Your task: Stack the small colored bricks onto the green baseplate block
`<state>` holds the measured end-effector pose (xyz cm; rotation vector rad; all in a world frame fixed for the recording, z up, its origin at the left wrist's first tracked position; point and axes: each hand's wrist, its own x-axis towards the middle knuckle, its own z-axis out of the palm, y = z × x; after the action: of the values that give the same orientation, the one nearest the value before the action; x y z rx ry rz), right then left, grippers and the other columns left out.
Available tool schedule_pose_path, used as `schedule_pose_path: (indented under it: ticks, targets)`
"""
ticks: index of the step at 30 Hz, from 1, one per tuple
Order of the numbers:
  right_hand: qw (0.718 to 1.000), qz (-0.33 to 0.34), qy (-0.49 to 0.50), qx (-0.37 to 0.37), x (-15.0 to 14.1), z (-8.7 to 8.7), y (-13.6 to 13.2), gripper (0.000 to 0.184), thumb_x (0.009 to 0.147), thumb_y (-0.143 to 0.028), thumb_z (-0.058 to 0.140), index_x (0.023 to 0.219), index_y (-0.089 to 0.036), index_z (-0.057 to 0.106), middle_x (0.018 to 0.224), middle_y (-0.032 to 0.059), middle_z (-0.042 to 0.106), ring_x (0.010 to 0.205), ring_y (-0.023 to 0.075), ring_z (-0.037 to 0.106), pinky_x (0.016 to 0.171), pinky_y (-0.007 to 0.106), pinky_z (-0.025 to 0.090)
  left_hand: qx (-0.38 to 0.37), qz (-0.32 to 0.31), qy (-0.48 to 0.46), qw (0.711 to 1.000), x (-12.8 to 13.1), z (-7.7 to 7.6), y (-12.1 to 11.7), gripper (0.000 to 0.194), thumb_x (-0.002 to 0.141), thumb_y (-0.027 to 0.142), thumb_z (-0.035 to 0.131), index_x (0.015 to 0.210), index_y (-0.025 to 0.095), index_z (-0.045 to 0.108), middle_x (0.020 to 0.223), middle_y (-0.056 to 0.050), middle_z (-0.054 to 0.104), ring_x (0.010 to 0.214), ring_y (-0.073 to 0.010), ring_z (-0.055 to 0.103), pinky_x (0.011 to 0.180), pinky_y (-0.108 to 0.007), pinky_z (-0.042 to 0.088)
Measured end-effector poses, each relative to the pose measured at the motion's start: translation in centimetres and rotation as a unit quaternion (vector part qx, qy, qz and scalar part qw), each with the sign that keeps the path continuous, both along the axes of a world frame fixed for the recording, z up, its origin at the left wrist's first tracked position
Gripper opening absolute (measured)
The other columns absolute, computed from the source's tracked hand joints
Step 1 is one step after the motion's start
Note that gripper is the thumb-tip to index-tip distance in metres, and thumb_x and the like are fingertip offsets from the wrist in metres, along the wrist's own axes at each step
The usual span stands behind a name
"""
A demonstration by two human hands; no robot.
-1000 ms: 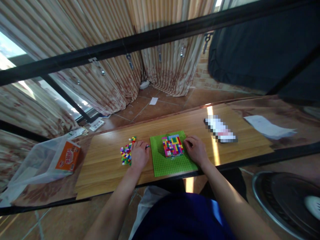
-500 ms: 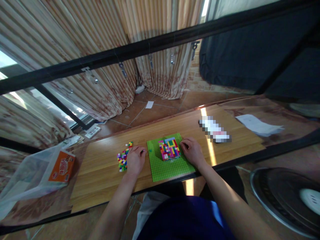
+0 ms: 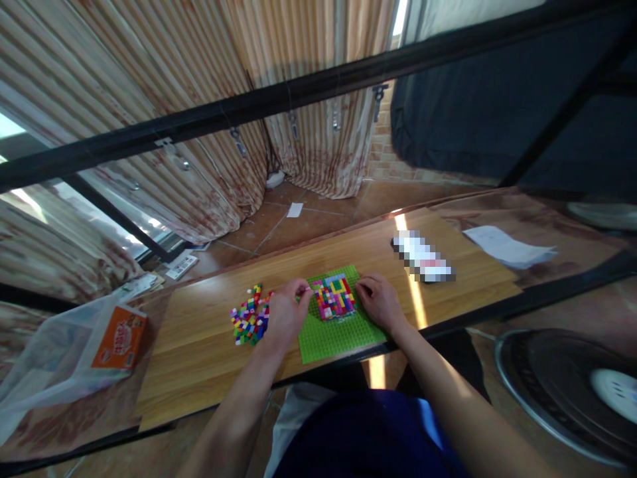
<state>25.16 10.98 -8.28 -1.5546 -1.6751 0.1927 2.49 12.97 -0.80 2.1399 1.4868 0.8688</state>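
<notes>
On the green baseplate point(image 3: 323, 345) stands a block of many-coloured building bricks point(image 3: 334, 297). My left hand point(image 3: 287, 311) is over the plate's left edge, thumb and forefinger pinched on a small pale brick point(image 3: 308, 291) beside the built block. At the plate's right edge rests my right hand point(image 3: 379, 302), its fingers curled near the bricks; whatever they may hold is hidden. Left of the plate lies a loose pile of small bricks point(image 3: 249, 322), partly covered by my left hand.
The wooden tabletop point(image 3: 199, 345) carries a blurred-out white object point(image 3: 423, 257) on the right. Beyond it lie white papers point(image 3: 507, 247). A clear plastic bin point(image 3: 54, 352) with an orange package point(image 3: 119, 337) stands at the left end. A black rail point(image 3: 209, 111) crosses behind.
My left hand has moved right, from beside the loose pile to the built block, with the small brick in its pinch. More of the pile shows. My right hand stays at the plate's edge.
</notes>
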Motion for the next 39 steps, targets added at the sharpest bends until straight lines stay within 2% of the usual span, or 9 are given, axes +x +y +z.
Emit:
schedule_pose_path:
  ticks: [4,11,17,28,31,34,37,39]
  targets:
    - [1.0,0.002,-0.001,0.001,0.0,0.1,0.0,0.02,0.087,-0.023,0.052,0.073,-0.02,0.065,0.087,0.0071,0.065,0.082,0.0193,0.057,0.072,0.031,0.045,0.038,-0.045,0.026,0.998,1.0,0.3,0.5,0.012,0.087,0.024,0.053,0.085,0.021,0.064,0.086,-0.002,0.07,0.083,-0.0166,0.064,0.077,-0.028,0.047]
    - [1.0,0.013,0.0,-0.001,0.0,0.3,0.0,0.021,0.088,-0.022,0.05,0.074,-0.02,0.065,0.084,0.0071,0.064,0.081,0.0195,0.057,0.074,0.032,0.045,0.087,-0.08,0.102,0.988,1.8,0.2,1.3,0.021,0.091,0.023,0.048,0.092,0.02,0.069,0.092,-0.004,0.07,0.088,-0.0185,0.062,0.083,-0.032,0.045]
    - [1.0,0.012,0.009,-0.005,-0.1,0.3,0.0,0.023,0.089,-0.022,0.049,0.072,-0.02,0.064,0.086,0.0071,0.064,0.083,0.0194,0.057,0.074,0.032,0.045,0.112,-0.081,0.152,0.979,1.8,0.0,1.5,0.022,0.091,0.024,0.05,0.093,0.021,0.071,0.093,-0.004,0.07,0.089,-0.0202,0.061,0.086,-0.036,0.041]
    - [1.0,0.01,0.015,-0.001,-0.2,0.4,0.0,0.021,0.089,-0.023,0.05,0.073,-0.02,0.065,0.088,0.0072,0.065,0.084,0.0197,0.058,0.075,0.032,0.046,0.127,-0.053,0.183,0.973,2.9,-0.3,1.4,0.018,0.087,0.02,0.052,0.088,0.022,0.071,0.09,-0.005,0.069,0.09,-0.0223,0.059,0.091,-0.042,0.036]
    - [1.0,0.013,0.019,0.001,-0.1,0.4,-0.1,0.022,0.089,-0.024,0.05,0.074,-0.021,0.065,0.087,0.0071,0.065,0.084,0.0198,0.058,0.075,0.033,0.046,0.122,-0.035,0.156,0.98,3.1,-0.4,1.3,0.016,0.085,0.02,0.054,0.09,0.021,0.069,0.092,-0.005,0.069,0.093,-0.0235,0.059,0.092,-0.042,0.038]
    - [1.0,0.012,0.02,0.004,-0.2,0.4,-0.1,0.021,0.088,-0.023,0.05,0.074,-0.021,0.065,0.087,0.007,0.065,0.083,0.0198,0.058,0.075,0.033,0.047,0.092,0.003,0.071,0.993,3.0,-1.2,1.5,0.017,0.08,0.019,0.058,0.094,0.019,0.067,0.097,-0.007,0.068,0.097,-0.024,0.059,0.091,-0.041,0.042]
    - [1.0,0.007,0.02,0.001,-0.2,0.4,0.0,0.02,0.088,-0.022,0.051,0.074,-0.021,0.065,0.087,0.0069,0.065,0.083,0.0197,0.058,0.076,0.033,0.046,-0.003,0.029,-0.074,0.997,2.9,-2.5,2.1,0.022,0.075,0.02,0.062,0.096,0.017,0.066,0.096,-0.007,0.069,0.092,-0.0214,0.062,0.086,-0.036,0.047]
    - [1.0,0.006,0.019,-0.002,-0.2,0.4,-0.1,0.019,0.087,-0.022,0.051,0.074,-0.021,0.065,0.088,0.0069,0.065,0.084,0.0196,0.058,0.076,0.033,0.046,-0.089,0.028,-0.171,0.981,2.8,-3.3,2.5,0.023,0.072,0.023,0.065,0.094,0.016,0.067,0.089,-0.005,0.07,0.083,-0.0186,0.063,0.079,-0.032,0.049]
